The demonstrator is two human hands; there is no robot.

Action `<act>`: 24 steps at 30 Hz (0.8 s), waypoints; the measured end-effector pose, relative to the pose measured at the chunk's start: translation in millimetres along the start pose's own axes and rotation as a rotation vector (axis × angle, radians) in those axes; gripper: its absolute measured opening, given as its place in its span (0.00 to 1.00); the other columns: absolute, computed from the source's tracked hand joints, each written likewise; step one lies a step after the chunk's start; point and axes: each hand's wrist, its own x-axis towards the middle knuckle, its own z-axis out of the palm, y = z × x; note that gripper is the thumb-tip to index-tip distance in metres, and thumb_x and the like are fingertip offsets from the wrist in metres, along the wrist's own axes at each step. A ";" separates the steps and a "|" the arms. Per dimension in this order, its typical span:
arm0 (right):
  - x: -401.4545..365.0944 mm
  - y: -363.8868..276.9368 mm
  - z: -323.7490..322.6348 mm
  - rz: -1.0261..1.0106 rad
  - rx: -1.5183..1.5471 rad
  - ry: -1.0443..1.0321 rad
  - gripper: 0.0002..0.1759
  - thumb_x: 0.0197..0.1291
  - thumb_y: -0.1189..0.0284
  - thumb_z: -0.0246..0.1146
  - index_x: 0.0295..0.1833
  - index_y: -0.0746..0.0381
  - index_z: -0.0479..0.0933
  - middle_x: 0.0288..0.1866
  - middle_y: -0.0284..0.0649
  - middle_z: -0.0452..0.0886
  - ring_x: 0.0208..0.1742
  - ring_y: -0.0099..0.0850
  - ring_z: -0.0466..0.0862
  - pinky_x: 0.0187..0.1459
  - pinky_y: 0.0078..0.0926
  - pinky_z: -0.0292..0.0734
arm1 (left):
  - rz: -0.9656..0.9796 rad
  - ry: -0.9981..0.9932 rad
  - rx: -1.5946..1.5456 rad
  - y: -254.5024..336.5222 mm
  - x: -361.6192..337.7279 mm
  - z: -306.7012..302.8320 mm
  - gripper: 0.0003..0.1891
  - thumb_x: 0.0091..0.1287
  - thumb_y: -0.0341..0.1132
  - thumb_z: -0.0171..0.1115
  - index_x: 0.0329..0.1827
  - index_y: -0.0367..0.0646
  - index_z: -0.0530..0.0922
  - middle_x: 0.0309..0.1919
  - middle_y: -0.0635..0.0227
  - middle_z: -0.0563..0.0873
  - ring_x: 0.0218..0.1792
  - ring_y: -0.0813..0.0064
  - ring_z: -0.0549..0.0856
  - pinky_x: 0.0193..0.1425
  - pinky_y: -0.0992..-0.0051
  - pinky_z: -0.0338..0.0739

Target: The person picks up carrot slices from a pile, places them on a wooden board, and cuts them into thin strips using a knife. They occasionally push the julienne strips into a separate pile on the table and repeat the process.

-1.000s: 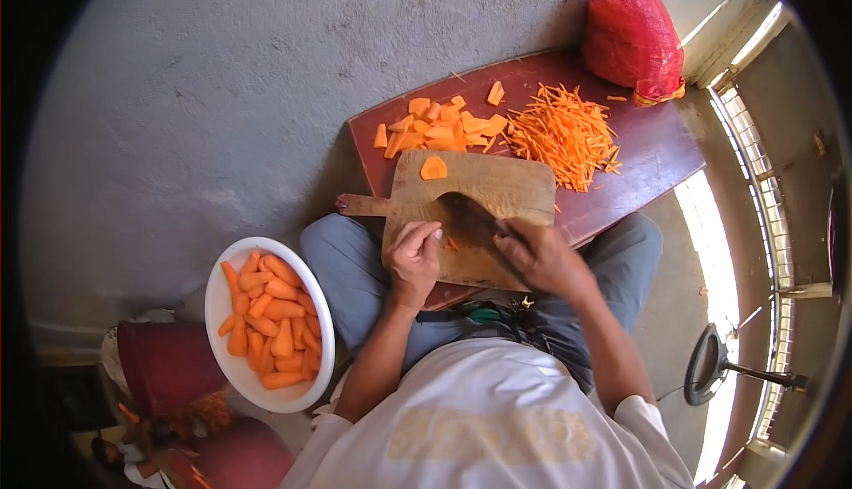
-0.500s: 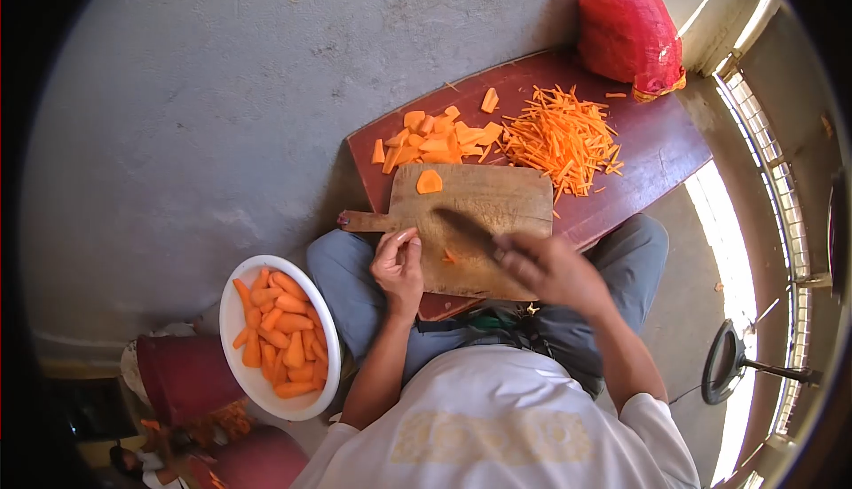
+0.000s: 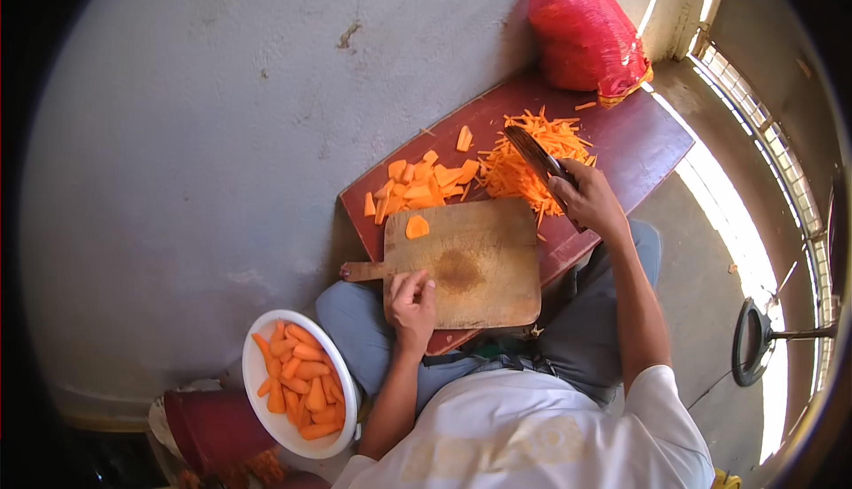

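Note:
My right hand (image 3: 590,194) grips the handle of a dark-bladed knife (image 3: 531,149), its blade over the pile of shredded carrot (image 3: 548,138). My left hand (image 3: 412,304) rests with curled fingers on the lower left part of the wooden cutting board (image 3: 497,267); whether anything is in it cannot be made out. One carrot slice (image 3: 417,227) lies near the board's upper left corner. Behind the board is a heap of carrot slices (image 3: 413,189), with a separate carrot piece (image 3: 464,138) farther back.
The dark red table (image 3: 635,143) carries a red mesh sack (image 3: 586,36) at its far end. A white basin (image 3: 257,382) of whole carrots (image 3: 311,371) is at the lower left, beside a dark red container (image 3: 209,427). A grey wall (image 3: 222,134) borders the table.
My right hand has carried the knife from the board to the shredded pile. The small carrot bits on the board are gone from it. My left hand has curled lower on the board, and the view has shifted.

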 end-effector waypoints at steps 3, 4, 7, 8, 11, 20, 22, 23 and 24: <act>-1.4 8.3 -0.8 0.034 0.218 0.015 0.12 0.82 0.68 0.68 0.56 0.69 0.81 0.30 0.49 0.78 0.33 0.38 0.83 0.40 0.43 0.79 | 0.158 -0.070 0.153 8.5 3.6 2.2 0.13 0.69 0.26 0.80 0.54 0.36 0.92 0.51 0.54 0.90 0.52 0.50 0.89 0.61 0.56 0.85; -4.3 16.8 5.3 -0.019 0.207 0.016 0.13 0.83 0.68 0.67 0.57 0.69 0.81 0.30 0.48 0.78 0.34 0.38 0.83 0.41 0.43 0.79 | 0.170 -0.100 0.153 11.8 4.3 3.8 0.13 0.68 0.27 0.81 0.54 0.36 0.92 0.51 0.54 0.90 0.54 0.49 0.88 0.62 0.55 0.84; -19.4 22.0 9.9 -0.171 0.087 0.017 0.12 0.83 0.69 0.67 0.59 0.69 0.81 0.35 0.53 0.81 0.36 0.44 0.84 0.43 0.46 0.79 | 0.224 -0.242 0.189 30.7 8.7 5.1 0.21 0.66 0.38 0.86 0.58 0.38 0.92 0.59 0.54 0.88 0.63 0.48 0.85 0.71 0.50 0.78; -25.7 19.2 6.8 -0.200 0.035 0.017 0.12 0.83 0.70 0.67 0.59 0.69 0.82 0.36 0.54 0.82 0.36 0.46 0.83 0.43 0.46 0.79 | 0.288 -0.289 0.226 39.9 10.2 5.1 0.25 0.65 0.41 0.87 0.60 0.38 0.91 0.61 0.54 0.87 0.65 0.48 0.84 0.74 0.49 0.76; -42.1 16.1 -2.2 -0.192 -0.059 0.018 0.15 0.83 0.71 0.67 0.64 0.71 0.81 0.36 0.54 0.81 0.37 0.43 0.82 0.45 0.44 0.79 | 0.381 -0.316 0.437 48.8 34.1 5.4 0.37 0.62 0.51 0.89 0.70 0.40 0.88 0.67 0.55 0.86 0.70 0.49 0.81 0.79 0.45 0.69; -67.9 41.2 -13.1 -0.038 0.031 -0.025 0.22 0.83 0.70 0.68 0.75 0.67 0.84 0.44 0.54 0.91 0.43 0.38 0.88 0.52 0.41 0.83 | 0.197 -0.230 0.511 -17.2 102.5 -0.8 0.49 0.64 0.60 0.87 0.83 0.42 0.79 0.76 0.55 0.82 0.79 0.49 0.75 0.83 0.40 0.62; -66.9 42.6 -8.1 -0.110 -0.002 0.029 0.23 0.83 0.70 0.68 0.76 0.67 0.83 0.47 0.54 0.92 0.46 0.39 0.89 0.54 0.40 0.83 | 0.143 -0.221 0.520 -23.8 107.9 8.8 0.51 0.65 0.63 0.85 0.85 0.43 0.78 0.77 0.54 0.81 0.80 0.49 0.75 0.83 0.39 0.62; -66.8 42.1 -11.0 -0.072 -0.018 -0.011 0.23 0.83 0.70 0.68 0.76 0.67 0.83 0.47 0.54 0.92 0.47 0.39 0.90 0.54 0.40 0.83 | 0.114 -0.209 0.534 -28.2 110.5 14.8 0.52 0.65 0.65 0.84 0.86 0.43 0.77 0.78 0.54 0.80 0.80 0.49 0.74 0.83 0.39 0.61; -64.5 31.2 -15.0 -0.036 -0.033 -0.051 0.23 0.83 0.70 0.68 0.76 0.68 0.83 0.48 0.55 0.92 0.47 0.39 0.91 0.55 0.40 0.83 | 0.086 -0.196 0.548 -31.1 112.5 19.5 0.53 0.65 0.67 0.83 0.87 0.43 0.76 0.78 0.54 0.80 0.80 0.49 0.74 0.83 0.39 0.61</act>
